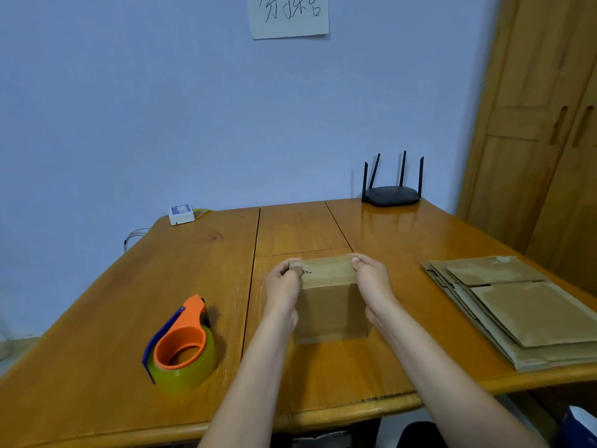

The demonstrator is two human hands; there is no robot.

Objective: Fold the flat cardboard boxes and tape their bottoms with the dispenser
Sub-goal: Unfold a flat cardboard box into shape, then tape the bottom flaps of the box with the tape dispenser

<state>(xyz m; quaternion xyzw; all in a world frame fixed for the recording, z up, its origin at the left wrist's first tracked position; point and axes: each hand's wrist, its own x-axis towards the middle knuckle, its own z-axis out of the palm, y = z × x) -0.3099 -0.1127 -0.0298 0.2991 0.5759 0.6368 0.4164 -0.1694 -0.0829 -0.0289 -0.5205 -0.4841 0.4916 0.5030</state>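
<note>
left hand (284, 282): arm outstretched, fingers curled, gripping | right hand (371, 279): arm outstretched, fingers curled, gripping

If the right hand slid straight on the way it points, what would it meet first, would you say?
The right hand, gripping the folded box, points away toward the wall. Bare table lies ahead; the router seems slightly right of that line, though depth is unclear.

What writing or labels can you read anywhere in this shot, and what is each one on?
"分拣台": handwritten on the paper sheet taped to the wall; its top is cut off by the frame.
Blue label on the small white device at the table's far edge: too small to read.
Dark mark on the folded box by the left hand: illegible.
</note>
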